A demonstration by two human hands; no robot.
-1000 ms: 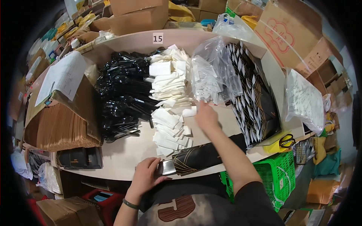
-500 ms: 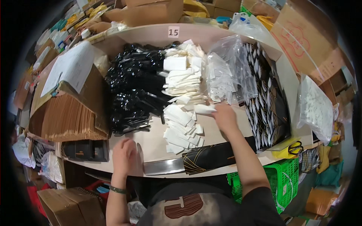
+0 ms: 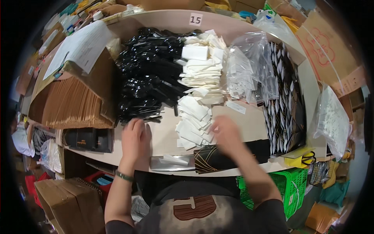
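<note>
My left hand [image 3: 133,137] is at the near edge of a pile of black plastic spoons [image 3: 144,74], fingers curled and pressed together; whether they grip a spoon is hidden. Blurred by motion, my right hand [image 3: 226,134] hovers over a black sleeve with gold lines [image 3: 212,158], beside the near end of a stack of folded white napkins [image 3: 196,107]. One white folded napkin [image 3: 174,160] lies on a shiny metal plate [image 3: 159,165] at the table's front edge. A small white packet [image 3: 236,107] rests below a clear plastic bag of similar packets [image 3: 241,74].
A cardboard box packed with brown flat pieces [image 3: 72,105] stands on the left. Rows of black and silver packets [image 3: 278,97] line the right side. Yellow-wrapped scissors [image 3: 300,159] sit at the right corner, above a green basket [image 3: 290,191]. The table has a raised back wall [image 3: 163,21].
My right hand has come nearer and no longer holds the white napkin; one now lies on the metal plate. My left hand has moved up to the spoons. The whole view has shifted somewhat.
</note>
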